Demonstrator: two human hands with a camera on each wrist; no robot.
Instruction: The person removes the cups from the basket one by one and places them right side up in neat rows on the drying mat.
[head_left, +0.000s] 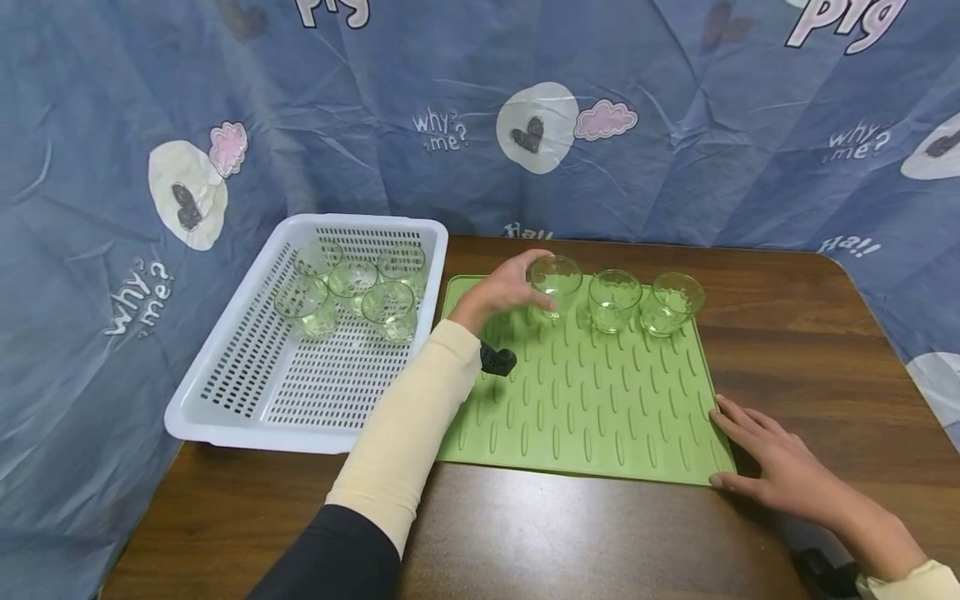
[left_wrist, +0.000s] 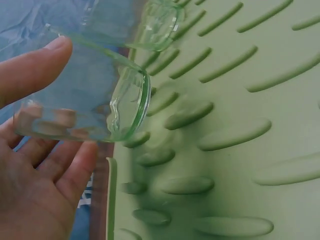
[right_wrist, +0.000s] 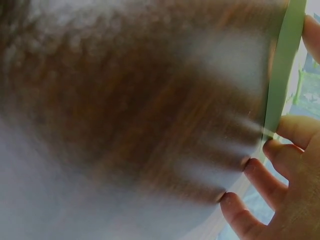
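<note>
My left hand [head_left: 502, 290] grips a clear, green-tinted drinking glass [head_left: 556, 279] over the back left part of a green ridged mat [head_left: 585, 429]. In the left wrist view the thumb lies on one side of this glass, the fingers on the other, and its base is close over the ridges. To its right, a middle glass [head_left: 614, 302] and a right-hand glass [head_left: 670, 305] stand in a row along the mat's far side. My right hand [head_left: 783, 467] rests with spread fingers at the mat's right front corner, fingertips touching its edge.
Left of the mat sits a white perforated plastic basket [head_left: 183, 421], with several similar glasses [head_left: 309, 308] grouped toward its back. The brown wooden table [head_left: 570, 533] extends in front and to the right. A blue printed cloth [head_left: 465, 192] hangs behind and along the sides.
</note>
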